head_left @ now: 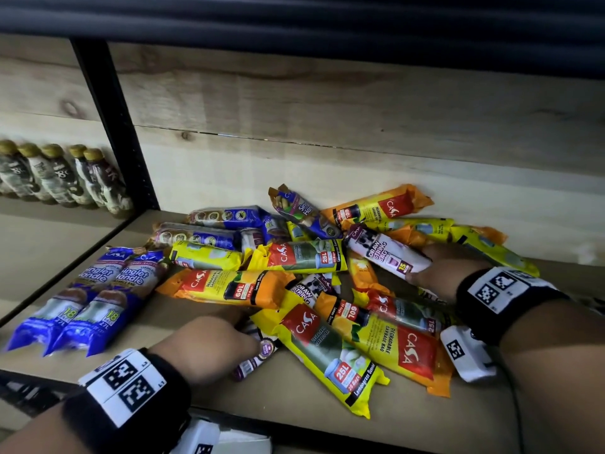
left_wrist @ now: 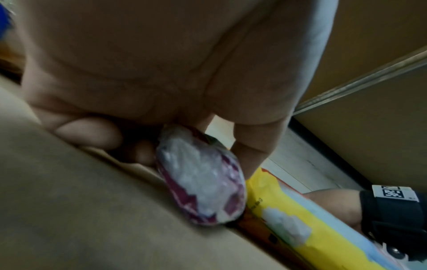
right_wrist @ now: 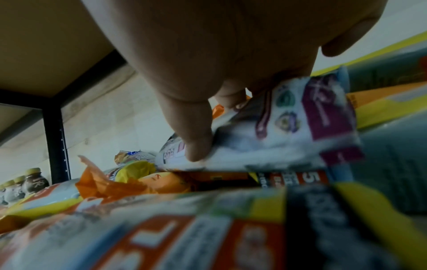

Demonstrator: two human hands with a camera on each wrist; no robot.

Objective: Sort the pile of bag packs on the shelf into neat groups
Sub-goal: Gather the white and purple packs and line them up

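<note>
A jumbled pile of bag packs [head_left: 304, 257] in yellow, orange, blue and white-purple wrappers lies on the wooden shelf [head_left: 183, 365]. Two blue singlet-handle packs [head_left: 95, 299] lie side by side at the left. My left hand [head_left: 209, 342] grips a white-purple drawstring pack [head_left: 258, 355] [left_wrist: 198, 179] at the pile's front edge; its fingers curl round the pack in the left wrist view. On top of the pile at the right, my right hand [head_left: 448, 267] grips another white-purple drawstring pack [head_left: 386, 253] [right_wrist: 289, 131], thumb [right_wrist: 194, 135] pressed on its wrapper.
A black upright post [head_left: 114, 126] divides the shelf; bottles with gold caps [head_left: 62, 175] stand in the bay to its left. A wooden back wall [head_left: 327, 126] closes the rear. A dark upper shelf [head_left: 294, 14] hangs overhead. Bare shelf board shows at the front.
</note>
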